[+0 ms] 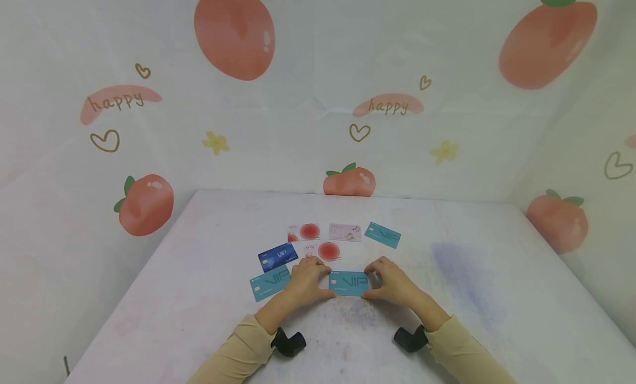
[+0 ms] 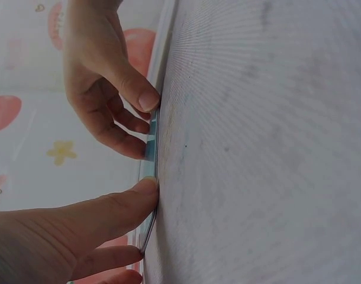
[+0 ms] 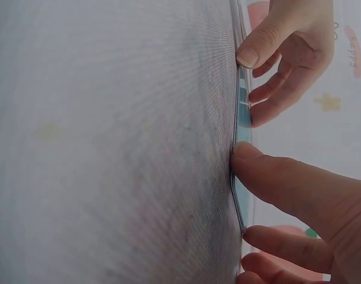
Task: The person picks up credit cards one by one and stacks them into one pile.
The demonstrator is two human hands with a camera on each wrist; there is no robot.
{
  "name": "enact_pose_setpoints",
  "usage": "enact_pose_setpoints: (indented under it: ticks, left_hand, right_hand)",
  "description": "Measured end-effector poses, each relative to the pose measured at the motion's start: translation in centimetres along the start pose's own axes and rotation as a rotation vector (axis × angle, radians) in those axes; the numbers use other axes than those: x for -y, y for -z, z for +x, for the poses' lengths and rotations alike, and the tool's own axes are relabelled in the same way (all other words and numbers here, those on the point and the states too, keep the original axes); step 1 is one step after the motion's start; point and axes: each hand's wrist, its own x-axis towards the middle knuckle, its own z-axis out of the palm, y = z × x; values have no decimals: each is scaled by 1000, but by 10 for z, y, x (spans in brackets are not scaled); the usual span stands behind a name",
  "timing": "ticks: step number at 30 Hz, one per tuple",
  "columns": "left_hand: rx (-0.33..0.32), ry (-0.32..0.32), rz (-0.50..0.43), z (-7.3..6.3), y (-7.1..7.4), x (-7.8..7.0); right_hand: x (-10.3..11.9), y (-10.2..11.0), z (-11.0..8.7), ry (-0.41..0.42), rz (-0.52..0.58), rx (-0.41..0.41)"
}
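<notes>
A teal VIP card (image 1: 349,283) lies lengthwise between my two hands, low over the tabletop. My left hand (image 1: 306,282) pinches its left end, thumb at the near corner and a finger at the far one. At the right end, my right hand (image 1: 393,283) grips the corners the same way. In the left wrist view the card (image 2: 150,168) shows as a thin strip, seen nearly edge-on beside the table surface. The right wrist view shows the card (image 3: 244,133) edge-on too, with the right thumb (image 3: 287,177) on its near edge.
Beside my left hand lie another teal VIP card (image 1: 268,283) and a dark blue VIP card (image 1: 278,257). Farther back are two white cards with red circles (image 1: 309,232) (image 1: 328,251), a pink card (image 1: 345,233) and an angled teal card (image 1: 382,235). A patterned curtain (image 1: 298,124) closes the back.
</notes>
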Motion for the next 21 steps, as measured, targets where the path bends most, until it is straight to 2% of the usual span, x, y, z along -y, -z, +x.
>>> enact_pose_setpoints:
  ticks: [21]
  left_hand:
    - [14,8,-9,0,0,0]
  right_hand:
    - [-1,0,0,-22,24,10]
